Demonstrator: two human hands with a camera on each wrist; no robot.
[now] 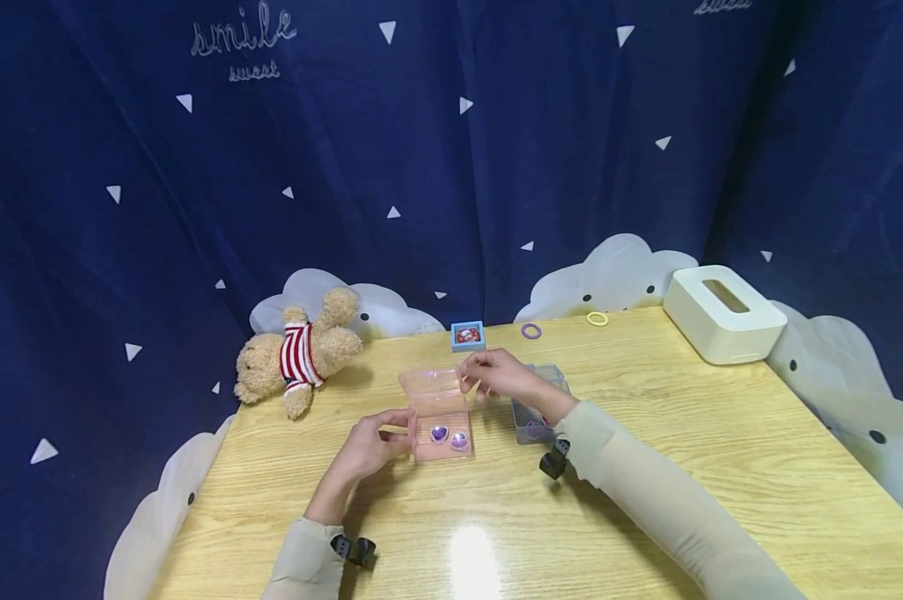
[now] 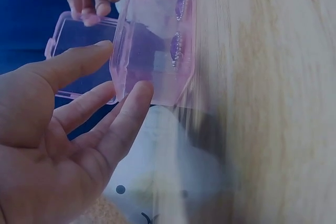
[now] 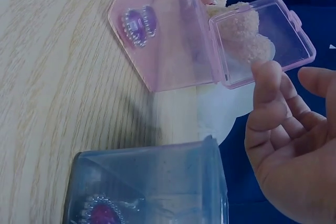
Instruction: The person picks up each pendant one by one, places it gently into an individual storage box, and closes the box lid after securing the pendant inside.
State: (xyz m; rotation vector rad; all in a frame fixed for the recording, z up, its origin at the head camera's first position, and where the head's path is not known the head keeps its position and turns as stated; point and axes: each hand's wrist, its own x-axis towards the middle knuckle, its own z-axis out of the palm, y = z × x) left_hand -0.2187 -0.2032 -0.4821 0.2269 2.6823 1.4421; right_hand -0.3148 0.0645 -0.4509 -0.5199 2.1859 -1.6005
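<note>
- Pink clear plastic made up the box, which sat on the table at mid-front with its lid hinged up and back, so the inside lay open from above.
- Two purple gems lay side by side in the base near its front edge; the raised lid left them uncovered.
- The left hand stood at the box's left side, fingers straight and spread, fingertips touching the wall, seemingly to steady it rather than lift it. It gripped nothing.
- The right hand was at the lid's right edge. In the head view the fingers looked bent at that edge, as if holding the lid up; in the right wrist view they looked loose and just off the plastic. I cannot tell whether it pinched the lid.
- A grey bin stood just right of the box, under the right forearm, with another purple gem inside; its place kept it close to the working hand.
- Further back lay a small blue box, a purple ring and a yellow ring, well apart from the hands.
- A teddy bear lay at the back left, a white tissue box at the back right.
- Nothing stood between the hands and the pink box; only the bin crowded the right side.
</note>
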